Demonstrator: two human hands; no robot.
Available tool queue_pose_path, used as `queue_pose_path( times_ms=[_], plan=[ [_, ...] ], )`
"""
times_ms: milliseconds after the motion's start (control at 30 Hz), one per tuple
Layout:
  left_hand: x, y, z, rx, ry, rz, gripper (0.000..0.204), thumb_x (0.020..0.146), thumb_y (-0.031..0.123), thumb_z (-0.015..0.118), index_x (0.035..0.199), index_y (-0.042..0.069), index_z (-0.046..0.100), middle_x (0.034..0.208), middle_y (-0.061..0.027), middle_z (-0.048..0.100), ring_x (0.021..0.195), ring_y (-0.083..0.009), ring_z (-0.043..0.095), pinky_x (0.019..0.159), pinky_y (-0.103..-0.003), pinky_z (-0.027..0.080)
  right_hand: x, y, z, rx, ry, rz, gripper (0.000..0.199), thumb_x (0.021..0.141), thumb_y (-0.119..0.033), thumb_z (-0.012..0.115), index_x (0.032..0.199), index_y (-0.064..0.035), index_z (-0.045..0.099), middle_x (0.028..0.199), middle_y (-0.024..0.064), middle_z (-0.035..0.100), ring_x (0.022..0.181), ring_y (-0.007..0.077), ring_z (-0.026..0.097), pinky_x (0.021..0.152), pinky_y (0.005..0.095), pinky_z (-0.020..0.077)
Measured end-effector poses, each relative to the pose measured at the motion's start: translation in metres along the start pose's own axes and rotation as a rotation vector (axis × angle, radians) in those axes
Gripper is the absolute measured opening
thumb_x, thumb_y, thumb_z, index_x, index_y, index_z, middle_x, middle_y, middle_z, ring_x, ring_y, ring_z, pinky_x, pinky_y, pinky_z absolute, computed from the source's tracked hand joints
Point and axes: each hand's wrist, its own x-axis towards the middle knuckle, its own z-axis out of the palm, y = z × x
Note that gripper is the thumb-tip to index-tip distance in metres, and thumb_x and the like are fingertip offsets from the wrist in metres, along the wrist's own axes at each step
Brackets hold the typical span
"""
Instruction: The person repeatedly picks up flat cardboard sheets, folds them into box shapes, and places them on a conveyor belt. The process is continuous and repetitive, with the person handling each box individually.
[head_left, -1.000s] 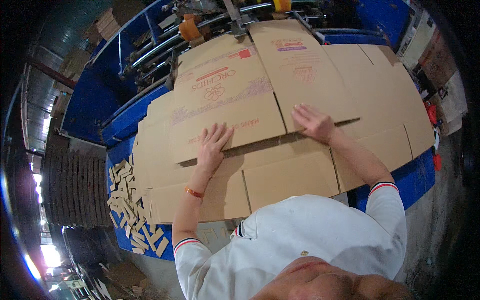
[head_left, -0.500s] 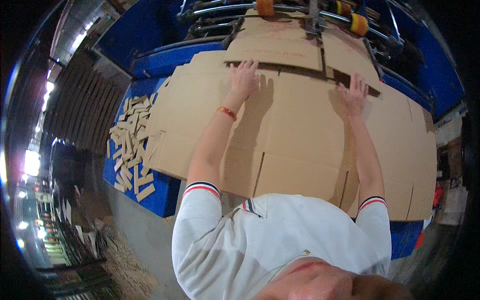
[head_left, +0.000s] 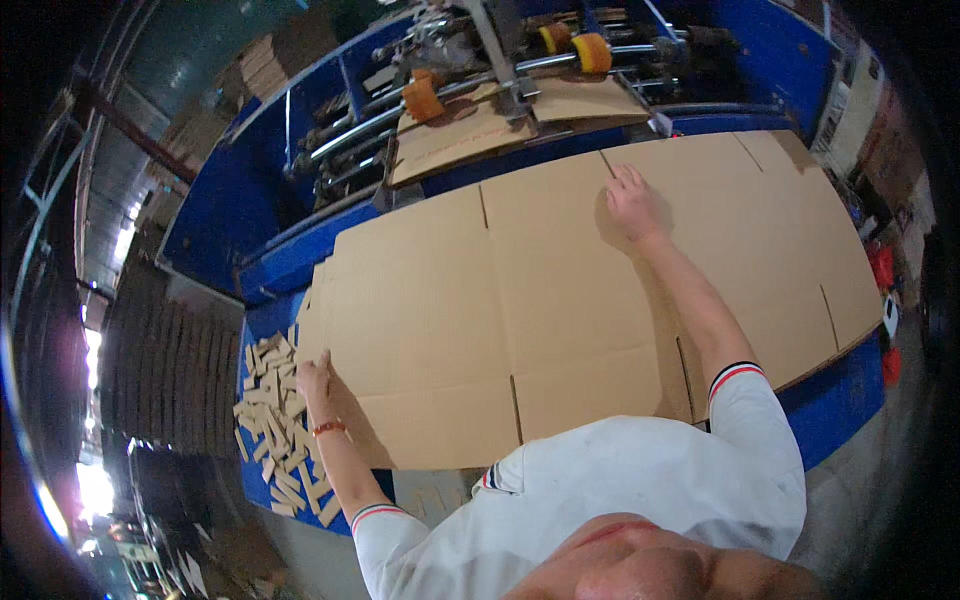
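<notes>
A large flat cardboard box blank (head_left: 580,300) with cut slots and fold creases lies in front of me. My left hand (head_left: 315,380) is closed on its left end, the thumb on top and the other fingers mostly hidden at the edge. On the upper face of the blank rests my right hand (head_left: 635,203), palm down with fingers stretched toward the far edge, beside a slot. Beyond the blank, another printed cardboard sheet (head_left: 465,140) sits under the orange rollers (head_left: 423,97) of a blue machine (head_left: 270,245).
Under the blank is a blue table (head_left: 830,410). Many cardboard offcuts (head_left: 280,430) are heaped on its left part. Metal shafts (head_left: 350,137) cross the machine at the far side. Tall stacks of cardboard (head_left: 150,360) stand at the left.
The printed sheet now lies farther into the machine, apart from the blank. My left hand has left the far edge and come down to the blank's left end; my right hand now rests farther left.
</notes>
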Motion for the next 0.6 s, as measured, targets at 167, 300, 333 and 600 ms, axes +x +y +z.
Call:
queue_pose_path(
  times_ms=[167, 300, 333, 600],
  plan=[
    [-0.009, 0.044, -0.050, 0.027, 0.175, 0.028, 0.047, 0.075, 0.042, 0.071, 0.080, -0.005, 0.066, 0.086, -0.0240, 0.065, 0.081, -0.0400, 0.062, 0.076, -0.047, 0.048, -0.012, 0.004, -0.015, 0.013, -0.087, 0.067, 0.028, 0.085, -0.018, 0.055, 0.109, -0.0038, 0.062, 0.126, 0.0160, 0.054, 0.124, 0.0340, 0.043, 0.103, 0.0426, 0.0383],
    [-0.007, 0.048, -0.119, 0.179, 0.294, 0.335, 0.041, 0.077, 0.033, 0.074, 0.090, -0.004, 0.061, 0.091, -0.0227, 0.065, 0.083, -0.0349, 0.063, 0.076, -0.041, 0.049, -0.043, -0.014, -0.031, 0.063, -0.116, -0.009, 0.028, 0.083, -0.016, 0.053, 0.107, -0.0033, 0.060, 0.129, 0.0175, 0.051, 0.123, 0.0348, 0.045, 0.102, 0.0419, 0.0396],
    [-0.003, 0.047, -0.146, -0.014, 0.082, 0.342, 0.041, 0.078, 0.032, 0.072, 0.097, -0.003, 0.061, 0.093, -0.0197, 0.066, 0.084, -0.0317, 0.064, 0.076, -0.039, 0.049, -0.056, -0.019, -0.043, 0.071, -0.137, -0.075, 0.029, 0.085, -0.018, 0.054, 0.111, -0.0051, 0.060, 0.131, 0.0177, 0.050, 0.126, 0.0349, 0.042, 0.103, 0.0420, 0.0379],
    [-0.218, 0.106, -0.206, -1.731, -0.477, 0.379, 0.056, 0.084, 0.020, 0.063, 0.130, -0.004, 0.044, 0.120, -0.0145, 0.056, 0.106, -0.0234, 0.056, 0.090, -0.034, 0.046, -0.171, -0.028, -0.179, 0.101, -0.316, 0.140, 0.042, 0.082, -0.031, 0.059, 0.113, -0.0037, 0.056, 0.138, 0.0192, 0.039, 0.130, 0.0379, 0.032, 0.107, 0.0474, 0.0291]
  ],
)
